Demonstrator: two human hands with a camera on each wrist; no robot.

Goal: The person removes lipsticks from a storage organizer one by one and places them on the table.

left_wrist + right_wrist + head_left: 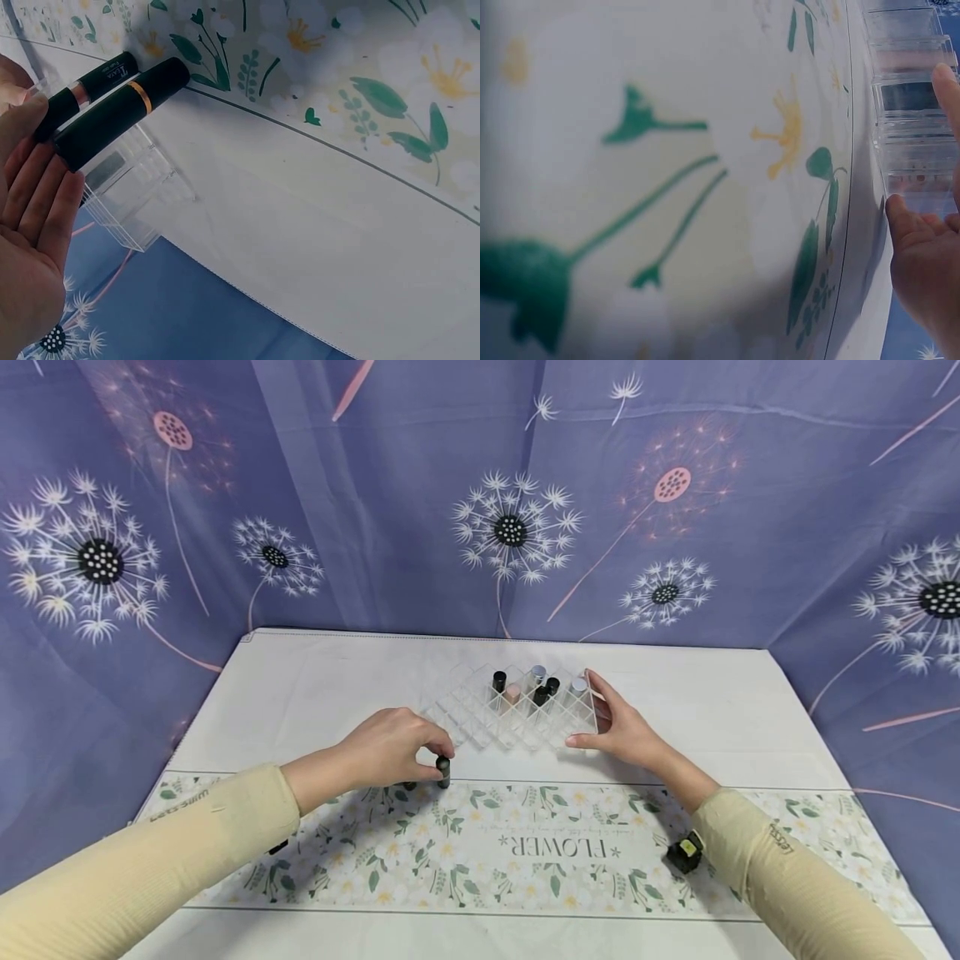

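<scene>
A violet-blue curtain point(405, 527) printed with dandelions backs the white worktop point(337, 660), and a floral runner point(540, 893) crosses its near part. Beyond the runner lies a clear rack point(495, 727), long axis left to right, divided into diamond cells; capped tubes point(512, 695) in black, pink and silver stand in its right part. The right hand point(626, 731) holds that right end, thumb on the near side, fingers spread behind. The left hand point(390, 747), near the rack's left end, has its thumb and fingers drawn narrow around a tube. Against its fingers, seen from the left wrist, slants a thick, glossy gold-banded tube point(124, 112); I cannot tell whether it is gripped. The pinched one, a slimmer lettered tube point(90, 88), is dark with a pinkish collar, nearly upright from head height at the runner's far edge, its lettered end pointing away from the thumb.
</scene>
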